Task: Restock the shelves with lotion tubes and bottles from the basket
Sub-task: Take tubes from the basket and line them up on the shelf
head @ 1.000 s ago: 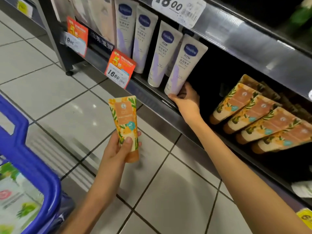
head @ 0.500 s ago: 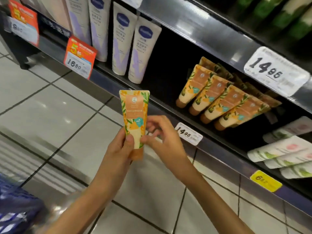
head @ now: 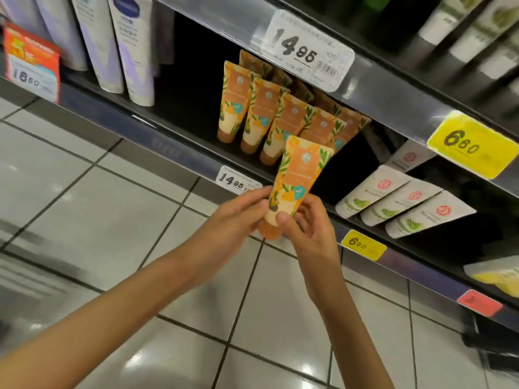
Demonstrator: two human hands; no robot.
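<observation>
An orange lotion tube [head: 300,176] with a leaf pattern is held cap-down in front of the low shelf. My left hand [head: 238,217] grips its lower left side and my right hand [head: 310,228] grips its lower right side, thumb on the front. Just behind it a row of matching orange tubes [head: 266,119] leans on the shelf [head: 179,153]. The basket is out of view.
Tall white and lilac tubes [head: 132,49] stand at the shelf's left. White tubes with green print [head: 398,200] lie to the right. Price tags 14.95 [head: 237,182] and 6.60 [head: 362,245] hang on the shelf edge. Dark bottles [head: 477,35] fill the upper shelf. Tiled floor lies below.
My view has swung right along the shelf. Both hands carried the orange tube right and up to the row of matching tubes. My right hand now grips it.
</observation>
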